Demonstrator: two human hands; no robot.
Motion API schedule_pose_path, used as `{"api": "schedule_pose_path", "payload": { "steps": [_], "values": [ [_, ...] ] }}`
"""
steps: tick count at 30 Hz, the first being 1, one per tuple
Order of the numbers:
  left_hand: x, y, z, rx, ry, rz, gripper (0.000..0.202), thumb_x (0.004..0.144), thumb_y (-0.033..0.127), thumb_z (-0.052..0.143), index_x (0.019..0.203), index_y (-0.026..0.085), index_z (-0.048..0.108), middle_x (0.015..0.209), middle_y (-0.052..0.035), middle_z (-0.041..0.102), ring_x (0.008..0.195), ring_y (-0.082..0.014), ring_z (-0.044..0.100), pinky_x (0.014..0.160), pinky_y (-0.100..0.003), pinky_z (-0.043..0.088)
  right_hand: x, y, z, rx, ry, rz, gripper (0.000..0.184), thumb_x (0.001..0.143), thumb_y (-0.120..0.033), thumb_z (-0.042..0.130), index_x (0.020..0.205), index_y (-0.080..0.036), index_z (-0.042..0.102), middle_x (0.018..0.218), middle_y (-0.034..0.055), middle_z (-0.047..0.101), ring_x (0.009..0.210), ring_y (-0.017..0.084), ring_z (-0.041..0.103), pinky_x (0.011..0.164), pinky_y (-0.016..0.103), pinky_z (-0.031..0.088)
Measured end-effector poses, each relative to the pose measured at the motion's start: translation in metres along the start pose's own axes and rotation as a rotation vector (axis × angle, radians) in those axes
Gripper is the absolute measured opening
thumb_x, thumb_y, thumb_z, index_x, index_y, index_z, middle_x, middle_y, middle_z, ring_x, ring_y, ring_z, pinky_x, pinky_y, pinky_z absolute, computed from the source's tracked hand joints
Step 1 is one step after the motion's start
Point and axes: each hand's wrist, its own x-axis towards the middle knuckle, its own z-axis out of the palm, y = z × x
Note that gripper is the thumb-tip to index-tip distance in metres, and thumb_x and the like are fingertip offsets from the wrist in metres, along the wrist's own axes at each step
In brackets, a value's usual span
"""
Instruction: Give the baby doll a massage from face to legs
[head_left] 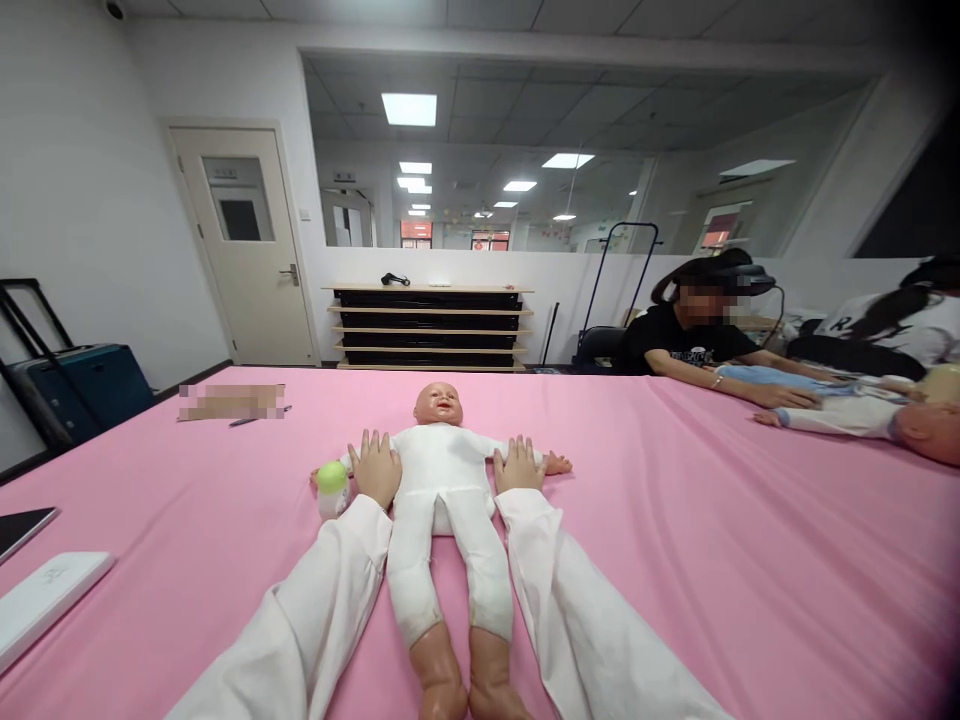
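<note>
A pink table (712, 560) fills the lower view, and everything else is placed from the doll (442, 470) at its middle. The doll lies on its back in a white suit, head pointing away from the wearer, bare feet nearest, arms stretched out to both sides. Far off to the doll's right another person (690, 340) leans over a second doll (840, 412) (their hands are on that one, not this). Well to the doll's left, at the table edge, lies a flat white box (45, 600).

The left hand (375, 468) rests flat on the doll's arm on the wearer's left, fingers straight and close together, grasping nothing. The right hand (517, 465) lies the same way on the other arm, palm down, with only the doll's small hand showing beyond it. Both sleeves run alongside the doll's legs.

Smallest is a bottle (332, 488) with a green cap, standing upright just beside the left hand, on the side away from the doll's body.

The risk I judge likeliest: the bottle stands so near the left wrist that a sideways sweep could topple it. Flat palms also hold nothing, so the doll could slide on the smooth cloth.
</note>
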Motion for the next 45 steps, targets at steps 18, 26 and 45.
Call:
{"api": "schedule_pose_path", "payload": {
  "steps": [18,26,45],
  "values": [
    [-0.022,-0.002,-0.021,0.029,0.011,-0.026,0.053,0.085,0.021,0.028,0.135,0.009,0.039,0.143,-0.0124,0.031,0.138,-0.0254,0.018,0.112,-0.054,0.003,-0.037,0.006,-0.011,0.038,0.229,0.033,0.051,0.086,-0.019,0.025,0.131,-0.002,0.04,0.144,0.0169,0.029,0.136,0.026,0.019,0.11,0.053,0.001],
    [0.022,0.017,-0.004,-0.113,0.033,-0.003,0.054,0.09,0.03,0.02,0.137,0.005,0.033,0.143,-0.0127,0.032,0.134,-0.0215,0.028,0.112,-0.04,0.025,0.017,-0.02,-0.002,0.24,0.042,-0.371,0.052,0.09,-0.026,0.02,0.137,-0.01,0.033,0.147,0.0046,0.025,0.136,0.009,0.021,0.112,0.029,0.02],
    [0.017,0.0,0.011,-0.073,-0.015,-0.046,0.051,0.085,0.033,0.033,0.125,0.006,0.052,0.139,-0.0172,0.038,0.138,-0.0305,0.014,0.111,-0.054,-0.001,0.018,-0.007,0.01,0.033,0.059,-0.03,0.051,0.091,-0.031,0.033,0.13,0.001,0.042,0.141,0.0201,0.034,0.135,0.03,0.02,0.11,0.052,0.003]
  ]
}}
